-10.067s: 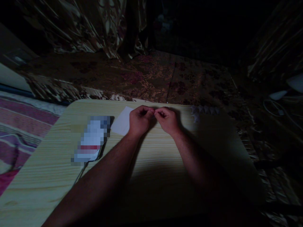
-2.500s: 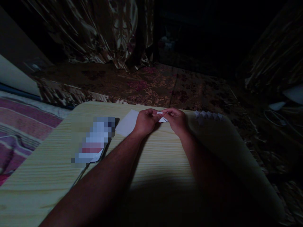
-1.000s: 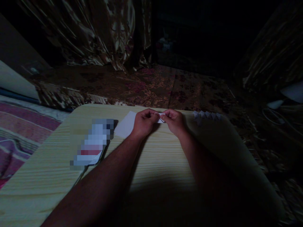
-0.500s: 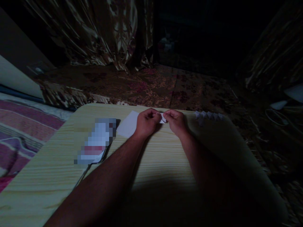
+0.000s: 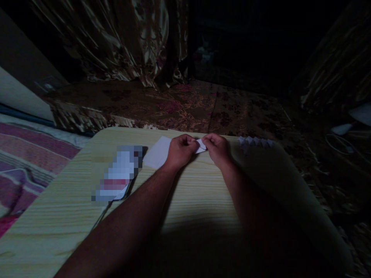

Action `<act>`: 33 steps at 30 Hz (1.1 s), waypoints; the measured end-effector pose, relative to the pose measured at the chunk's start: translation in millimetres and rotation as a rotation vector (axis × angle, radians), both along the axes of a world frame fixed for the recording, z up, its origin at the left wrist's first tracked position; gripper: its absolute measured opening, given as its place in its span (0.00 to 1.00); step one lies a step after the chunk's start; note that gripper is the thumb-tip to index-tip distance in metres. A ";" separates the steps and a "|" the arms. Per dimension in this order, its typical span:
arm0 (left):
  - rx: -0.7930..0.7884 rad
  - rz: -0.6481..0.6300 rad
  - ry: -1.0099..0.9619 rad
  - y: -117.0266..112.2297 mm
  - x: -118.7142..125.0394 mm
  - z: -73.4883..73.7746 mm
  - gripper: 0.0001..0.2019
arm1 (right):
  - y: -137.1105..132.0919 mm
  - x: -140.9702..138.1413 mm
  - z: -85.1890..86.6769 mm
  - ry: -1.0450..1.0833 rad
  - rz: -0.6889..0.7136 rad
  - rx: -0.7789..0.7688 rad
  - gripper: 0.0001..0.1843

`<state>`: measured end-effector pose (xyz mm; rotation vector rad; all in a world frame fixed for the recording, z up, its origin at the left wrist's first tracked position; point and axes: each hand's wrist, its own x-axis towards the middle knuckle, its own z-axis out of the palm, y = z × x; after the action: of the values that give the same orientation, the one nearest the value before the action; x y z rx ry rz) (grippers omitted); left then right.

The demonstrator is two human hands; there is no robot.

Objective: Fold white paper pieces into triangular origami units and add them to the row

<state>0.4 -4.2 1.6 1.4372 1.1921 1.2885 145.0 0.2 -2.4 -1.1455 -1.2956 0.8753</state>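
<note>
Both of my hands meet at the far middle of a light wooden table [image 5: 188, 200]. My left hand [image 5: 179, 150] and my right hand [image 5: 218, 148] are curled, and their fingertips pinch a small white folded piece of paper [image 5: 200, 145] between them. A white paper sheet [image 5: 158, 151] lies flat just left of my left hand, partly hidden by it. A row of small folded white paper pieces [image 5: 255, 141] sits to the right of my right hand, near the table's far edge.
A blurred rectangular object [image 5: 117, 175] lies on the table's left part, with a thin cable running from it toward me. Patterned dark fabric [image 5: 179, 104] covers the ground beyond the table. A striped cloth [image 5: 26, 154] lies at the left. The room is dim.
Over ten seconds my hands have stayed together at the same spot. The small paper piece shows more between the fingertips now and has shifted slightly.
</note>
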 end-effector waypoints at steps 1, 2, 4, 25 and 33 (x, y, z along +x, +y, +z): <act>-0.005 -0.013 0.021 -0.5 0.0 0.4 0.09 | 0.3 0.8 -0.5 0.002 0.004 -0.001 0.10; -0.010 -0.026 0.039 -0.9 -0.1 0.8 0.09 | 0.6 1.5 -1.0 0.001 0.011 -0.004 0.10; -0.015 -0.052 0.066 -1.4 -0.5 1.4 0.09 | 0.6 2.3 -1.5 -0.007 0.028 -0.010 0.10; -0.060 -0.134 -0.014 6.4 -5.7 -3.0 0.08 | -3.8 -0.7 3.5 -0.007 0.069 -0.045 0.06; -0.071 -0.134 -0.013 6.9 -5.5 -2.0 0.09 | -4.1 -0.2 2.7 -0.031 0.073 -0.050 0.07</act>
<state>-5.1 2.6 -0.3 1.4299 1.1031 1.1510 144.7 -3.9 0.3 -1.1606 -1.3545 0.9509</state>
